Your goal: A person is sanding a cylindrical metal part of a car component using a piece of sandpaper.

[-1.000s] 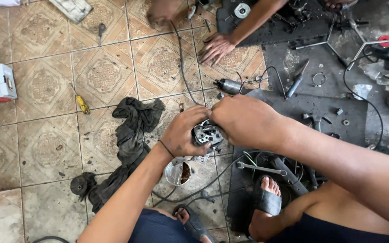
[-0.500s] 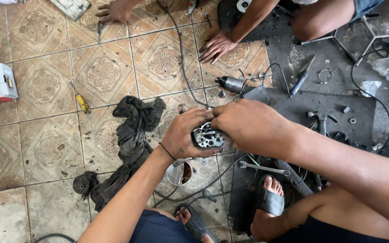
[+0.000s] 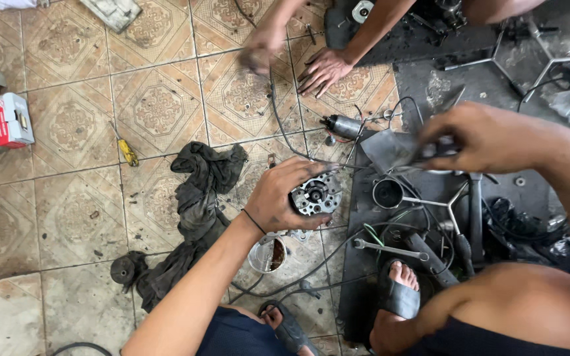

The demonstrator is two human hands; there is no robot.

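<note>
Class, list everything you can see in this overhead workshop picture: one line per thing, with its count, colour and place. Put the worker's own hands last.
round metal motor part: one, silver, centre, held
rag: one, black, on the tiled floor left of centre
screwdriver: one, yellow handle, floor at left
small box: one, red and white, far left
spanner: one, silver, on the dark mat
co-worker's hands: two, top, one blurred
left hand: grips the motor part
right hand: raised at right, holds a blurred dark thing

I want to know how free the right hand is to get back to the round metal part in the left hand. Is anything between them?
Nothing solid: the right hand, gripping a blurred dark object, is raised clear of the round grey metal part held by the left hand. Only thin black wires cross the gap.
</note>
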